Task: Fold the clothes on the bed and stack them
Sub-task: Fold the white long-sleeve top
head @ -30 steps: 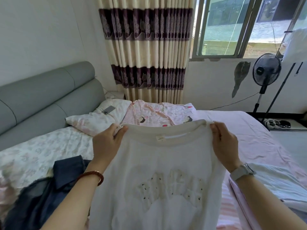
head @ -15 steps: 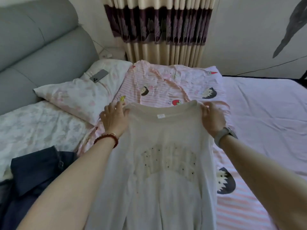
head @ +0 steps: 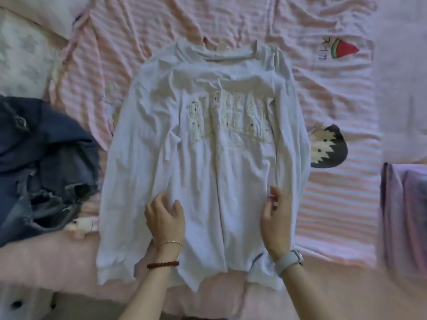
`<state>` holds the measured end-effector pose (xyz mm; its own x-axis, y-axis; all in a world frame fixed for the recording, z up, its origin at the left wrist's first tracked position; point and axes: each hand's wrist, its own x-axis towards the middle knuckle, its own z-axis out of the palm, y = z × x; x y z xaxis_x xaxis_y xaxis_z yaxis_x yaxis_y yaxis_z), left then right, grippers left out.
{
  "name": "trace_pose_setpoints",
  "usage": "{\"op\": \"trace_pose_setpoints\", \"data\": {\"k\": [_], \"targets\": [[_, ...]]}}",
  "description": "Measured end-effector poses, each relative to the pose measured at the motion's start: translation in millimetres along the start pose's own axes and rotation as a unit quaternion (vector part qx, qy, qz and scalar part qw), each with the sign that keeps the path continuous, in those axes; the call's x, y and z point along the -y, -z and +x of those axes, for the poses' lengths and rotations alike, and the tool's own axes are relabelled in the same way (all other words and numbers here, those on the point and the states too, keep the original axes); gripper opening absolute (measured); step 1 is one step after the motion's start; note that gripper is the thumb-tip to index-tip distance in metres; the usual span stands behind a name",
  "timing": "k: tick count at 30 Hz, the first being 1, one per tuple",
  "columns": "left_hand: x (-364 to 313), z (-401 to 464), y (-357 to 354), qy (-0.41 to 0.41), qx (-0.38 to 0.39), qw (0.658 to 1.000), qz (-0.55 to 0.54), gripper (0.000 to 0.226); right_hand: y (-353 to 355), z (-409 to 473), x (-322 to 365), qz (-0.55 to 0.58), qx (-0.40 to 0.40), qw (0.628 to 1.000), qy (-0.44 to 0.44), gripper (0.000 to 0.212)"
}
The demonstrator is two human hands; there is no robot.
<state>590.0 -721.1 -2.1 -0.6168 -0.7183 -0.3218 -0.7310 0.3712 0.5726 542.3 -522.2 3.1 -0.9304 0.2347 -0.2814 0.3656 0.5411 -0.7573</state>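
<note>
Head view: a white sweatshirt (head: 208, 158) is spread flat, front up, at the centre of the bed (head: 335, 215). Its lower body is touched by the left hand (head: 165, 218) and right hand (head: 276, 218), fingers relaxed. Dark denim clothes (head: 44, 162) are heaped at 9 o'clock.

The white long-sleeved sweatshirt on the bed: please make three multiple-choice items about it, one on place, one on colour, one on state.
1. Where does the heap of dark blue denim clothes lie from the white long-sleeved sweatshirt?
A. on the person's left
B. on the right
C. on top of it

2. What colour are the stripes of the sheet under it?
A. green and white
B. pink and white
C. black and grey

3. How is the sweatshirt now?
A. rolled up
B. folded in half
C. spread flat, front up

Answers: 1 A, the denim sits beside its left sleeve. 2 B, pink bands show all around. 3 C, both sleeves and the chest lettering show, with the left hand and right hand near its hem.
</note>
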Motion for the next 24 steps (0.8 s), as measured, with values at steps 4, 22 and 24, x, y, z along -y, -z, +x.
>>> {"op": "trace_pose_setpoints", "data": {"k": [4,22,24], "targets": [[31.7,-34.2,7.8,0.120,0.071,0.990,-0.012,0.071,6.5,-50.6,-39.5,-0.037,-0.023,0.991,-0.129,0.029],[88.4,-35.4,56.9,0.166,0.157,0.958,-0.176,0.020,36.1,-85.7,-30.7,-0.003,-0.066,0.990,-0.127,0.020],[100.3,-42.2,51.3,0.161,0.197,0.960,-0.119,0.051,28.5,-96.9,-32.5,-0.044,-0.013,0.993,-0.110,0.015]]}}
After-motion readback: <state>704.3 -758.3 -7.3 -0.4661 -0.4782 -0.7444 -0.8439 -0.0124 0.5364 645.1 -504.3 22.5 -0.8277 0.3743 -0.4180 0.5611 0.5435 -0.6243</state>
